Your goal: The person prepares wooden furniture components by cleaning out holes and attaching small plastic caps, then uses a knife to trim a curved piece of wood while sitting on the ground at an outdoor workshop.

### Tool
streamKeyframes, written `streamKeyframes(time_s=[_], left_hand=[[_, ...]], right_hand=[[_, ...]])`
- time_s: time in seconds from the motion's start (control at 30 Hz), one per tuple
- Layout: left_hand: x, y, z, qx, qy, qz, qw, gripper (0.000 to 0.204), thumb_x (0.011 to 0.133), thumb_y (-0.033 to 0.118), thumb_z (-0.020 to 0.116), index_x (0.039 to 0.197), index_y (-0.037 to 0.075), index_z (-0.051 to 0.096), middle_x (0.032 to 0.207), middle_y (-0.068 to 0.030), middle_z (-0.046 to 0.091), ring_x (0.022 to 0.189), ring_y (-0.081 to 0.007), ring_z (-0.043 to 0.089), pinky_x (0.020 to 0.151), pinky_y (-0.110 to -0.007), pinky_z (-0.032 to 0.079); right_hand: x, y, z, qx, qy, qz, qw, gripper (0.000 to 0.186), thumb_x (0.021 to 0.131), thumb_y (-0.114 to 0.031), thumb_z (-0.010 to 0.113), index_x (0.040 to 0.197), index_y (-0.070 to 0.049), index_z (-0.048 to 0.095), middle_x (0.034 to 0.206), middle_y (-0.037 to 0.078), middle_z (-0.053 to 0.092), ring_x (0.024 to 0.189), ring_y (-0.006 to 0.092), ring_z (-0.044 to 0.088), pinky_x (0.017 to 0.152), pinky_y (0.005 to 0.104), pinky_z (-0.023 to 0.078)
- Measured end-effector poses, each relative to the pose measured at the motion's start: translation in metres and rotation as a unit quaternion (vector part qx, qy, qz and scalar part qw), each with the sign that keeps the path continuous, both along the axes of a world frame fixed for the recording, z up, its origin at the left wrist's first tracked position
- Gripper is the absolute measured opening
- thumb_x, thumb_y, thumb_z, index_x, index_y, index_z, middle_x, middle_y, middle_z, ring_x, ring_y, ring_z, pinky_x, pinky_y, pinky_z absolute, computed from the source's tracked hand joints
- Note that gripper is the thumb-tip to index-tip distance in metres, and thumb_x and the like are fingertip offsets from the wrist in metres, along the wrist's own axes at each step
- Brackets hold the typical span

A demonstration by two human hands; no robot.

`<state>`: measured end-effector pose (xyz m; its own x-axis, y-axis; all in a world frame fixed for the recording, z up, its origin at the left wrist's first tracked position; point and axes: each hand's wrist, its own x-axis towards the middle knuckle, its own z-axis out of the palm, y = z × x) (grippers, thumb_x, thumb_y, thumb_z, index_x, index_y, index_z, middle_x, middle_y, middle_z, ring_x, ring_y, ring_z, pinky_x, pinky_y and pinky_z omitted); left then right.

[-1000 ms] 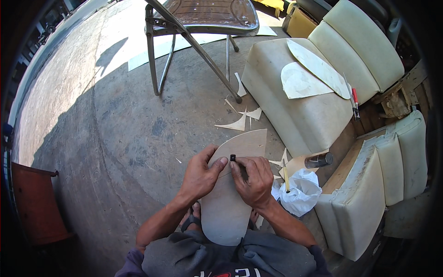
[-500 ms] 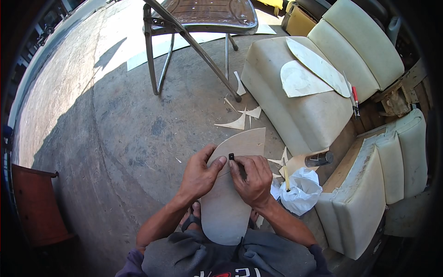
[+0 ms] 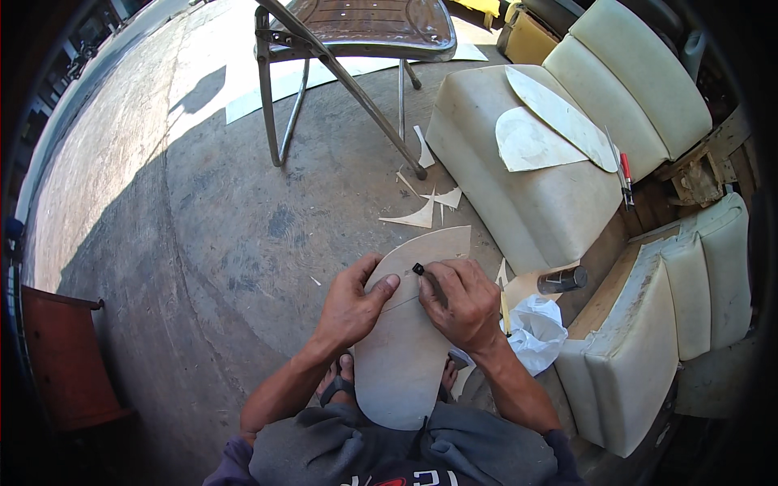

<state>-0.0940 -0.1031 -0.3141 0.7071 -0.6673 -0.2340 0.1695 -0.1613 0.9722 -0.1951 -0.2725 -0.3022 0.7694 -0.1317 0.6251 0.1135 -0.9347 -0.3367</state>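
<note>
A flat, light beige board, round at its near end and curved at the far left, lies over my lap and between my feet. My left hand grips its left edge, thumb on top and fingers hidden beneath. Between the thumb and fingers of my right hand is a small black block-shaped piece, pinched just above the board's upper part. A thin line runs across the board below that piece. What the black piece is, I cannot make out.
Pale offcuts litter the concrete floor ahead. A folding chair stands beyond. At right are cream seats, cut panels, a red-handled tool, a dark cup-like container and a white plastic bag.
My right hand has moved a little to the right with the black piece, which is now tilted. My left hand keeps its grip on the board.
</note>
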Motion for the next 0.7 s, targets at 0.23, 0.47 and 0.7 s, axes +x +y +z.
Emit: streamKeyframes(time_s=[0.23,0.47,0.7], left_hand=[[0.029,-0.002,-0.029,0.071,-0.005,0.040,0.997,0.030,0.097,0.017,0.064,0.117,-0.006,0.065,0.103,-0.0170,0.072,0.094,-0.0200,0.066,0.089,-0.036,0.051],[0.073,-0.021,-0.051,0.196,-0.149,-0.035,0.969,0.034,0.093,0.018,0.067,0.122,-0.001,0.066,0.110,-0.0242,0.072,0.104,-0.0351,0.071,0.093,-0.042,0.052],[0.066,-0.072,-0.129,0.227,-0.197,-0.167,0.939,0.039,0.084,0.019,0.073,0.119,0.001,0.067,0.112,-0.0264,0.071,0.108,-0.0425,0.068,0.095,-0.047,0.052]], right_hand=[[-0.059,-0.100,-0.125,0.120,0.249,-0.286,0.918,0.020,0.088,-0.019,0.070,0.098,-0.002,0.071,0.088,0.014,0.068,0.077,0.0326,0.068,0.074,0.0448,0.055],[-0.125,-0.120,-0.217,0.068,0.291,-0.381,0.875,0.026,0.086,-0.018,0.067,0.106,-0.002,0.068,0.100,0.019,0.066,0.099,0.0401,0.065,0.087,0.0489,0.054],[-0.162,-0.147,-0.238,0.107,0.375,-0.366,0.845,0.038,0.083,-0.009,0.065,0.120,-0.004,0.057,0.107,0.024,0.061,0.101,0.0456,0.062,0.087,0.0527,0.053]])
